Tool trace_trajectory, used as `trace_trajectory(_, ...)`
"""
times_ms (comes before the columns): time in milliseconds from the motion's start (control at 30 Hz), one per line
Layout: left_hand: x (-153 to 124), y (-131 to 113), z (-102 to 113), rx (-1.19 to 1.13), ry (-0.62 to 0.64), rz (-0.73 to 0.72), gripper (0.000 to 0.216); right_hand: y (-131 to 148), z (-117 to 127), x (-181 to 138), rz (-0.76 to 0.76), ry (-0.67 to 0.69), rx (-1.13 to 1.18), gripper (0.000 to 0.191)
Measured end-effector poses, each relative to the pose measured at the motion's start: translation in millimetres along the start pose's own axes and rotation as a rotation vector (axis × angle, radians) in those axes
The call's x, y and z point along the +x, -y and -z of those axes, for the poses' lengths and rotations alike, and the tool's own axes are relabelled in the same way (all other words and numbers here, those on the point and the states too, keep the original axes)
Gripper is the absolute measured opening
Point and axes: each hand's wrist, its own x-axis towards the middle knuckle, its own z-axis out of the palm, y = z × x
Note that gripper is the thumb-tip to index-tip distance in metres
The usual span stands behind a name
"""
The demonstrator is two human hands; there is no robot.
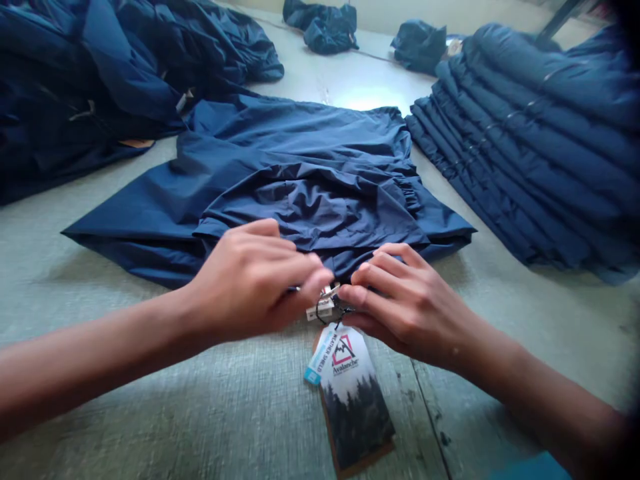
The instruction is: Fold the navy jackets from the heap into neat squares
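A dark blue jacket (310, 200) lies folded on the table, its collar side towards me. At that near edge my left hand (265, 277) is closed, thumb and forefinger pinched beside a small white label (321, 308); what lies between them is hidden. My right hand (400, 297) is closed opposite it, fingertips at the black cord of the hang tag. The printed hang tag (353, 393), marked Avalanche with a forest picture, rests on the table below. A narrow white-and-blue tag (320, 360) overlaps its upper left. Motion blurs the left hand slightly.
A tall stack of folded dark blue jackets (540, 147) stands at the right. Loose dark blue garments (125, 80) are heaped at the left. Two smaller blue bundles (327, 30) (419, 45) sit at the back. A seam (430, 407) runs through the greenish tabletop (200, 407).
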Motion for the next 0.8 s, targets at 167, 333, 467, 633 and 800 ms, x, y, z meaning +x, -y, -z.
trace_trajectory(167, 8, 18, 8, 0.059, 0.077, 0.123, 0.02, 1, -7, 1, -0.039, -0.051, -0.051, 0.017)
trace_trajectory(333, 6, 23, 6, 0.075, 0.181, 0.027, 0.021, 0, -13, 1, -0.039, -0.001, -0.025, 0.021)
trace_trajectory(467, 3, 23, -1, 0.109, 0.201, 0.04, 0.02, 1, -18, 2, -0.048, 0.003, -0.026, 0.024)
trace_trajectory(633, 4, 25, 1, 0.106, 0.242, 0.019, 0.024, 3, -23, 3, -0.027, -0.025, -0.012, 0.019)
trace_trajectory(800, 6, 24, 5, 0.069, 0.299, 0.01, 0.018, 4, -24, 3, -0.007, -0.056, 0.006, 0.017)
